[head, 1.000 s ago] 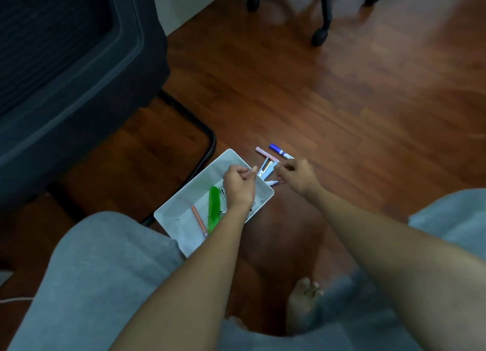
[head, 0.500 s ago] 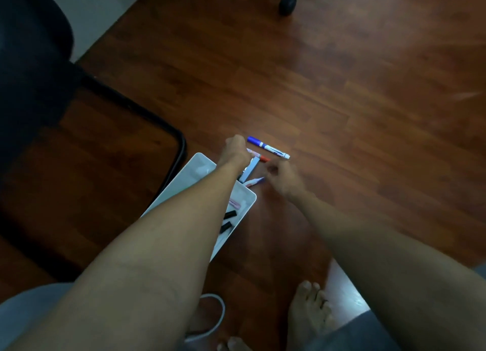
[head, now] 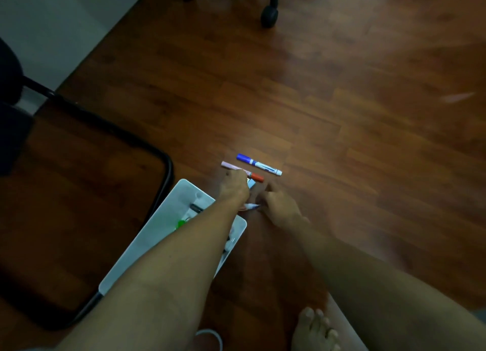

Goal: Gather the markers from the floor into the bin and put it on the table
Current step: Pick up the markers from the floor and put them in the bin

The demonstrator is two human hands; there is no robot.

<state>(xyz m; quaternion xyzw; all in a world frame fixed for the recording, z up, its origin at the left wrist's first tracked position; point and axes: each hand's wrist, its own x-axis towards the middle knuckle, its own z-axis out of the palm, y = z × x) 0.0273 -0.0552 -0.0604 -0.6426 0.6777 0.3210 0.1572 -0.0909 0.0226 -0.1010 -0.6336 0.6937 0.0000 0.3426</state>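
The white bin (head: 168,235) lies on the wood floor, partly under my left forearm, with a green marker (head: 181,223) and dark markers inside. My left hand (head: 234,186) reaches past the bin's far corner, its fingers curled down on a pink marker (head: 231,165) whose red end (head: 257,178) shows on the other side. A light blue marker (head: 252,184) peeks out under that hand. A blue-capped white marker (head: 259,164) lies free just beyond. My right hand (head: 278,206) rests on the floor with fingers spread, beside a small white marker (head: 251,206).
A black chair base frame (head: 160,153) curves along the bin's left side. Office chair casters (head: 268,15) stand at the far top. My bare foot (head: 315,329) is at the bottom right. A white cable loop (head: 210,335) lies near the bottom edge.
The view has tilted forward and the chair seat has left the frame. My left hand moved from over the bin out to the pink marker. My right hand stayed near the small white marker.
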